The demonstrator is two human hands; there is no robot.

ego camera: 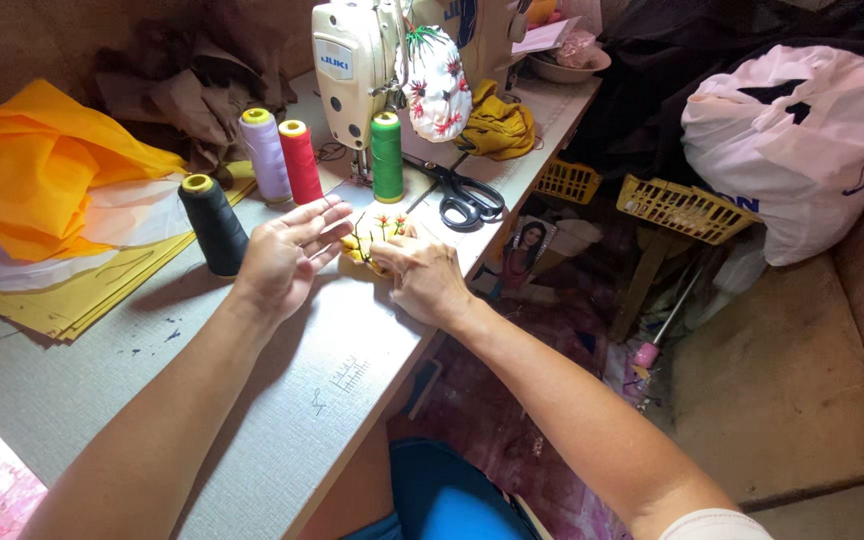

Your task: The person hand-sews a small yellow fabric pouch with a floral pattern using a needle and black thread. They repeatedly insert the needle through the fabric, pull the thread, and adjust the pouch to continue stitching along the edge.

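Head view, looking down at a grey work table (282, 400); both hands meet near its right edge, just in front of the sewing machine (354, 70). Left hand (287, 255): palm down, fingers spread wide and flat, fingertips touching the left side of a small yellow embroidered fabric piece (377, 235) (red flowers stitched on it, mostly covered). Right hand (422, 275): fingers curled narrow, pinching the fabric piece at its right side; exact grip hidden under the knuckles. Fabric piece lies on the table between the two hands, near the machine's needle end. Just left of the left hand: black thread spool (214, 225); farther back, lilac spool (266, 155), red spool (300, 160), green spool (386, 157). Black-handled scissors (462, 195) lie right of the green spool. Orange cloth (47, 170) sits at far left on yellow sheets (82, 295).
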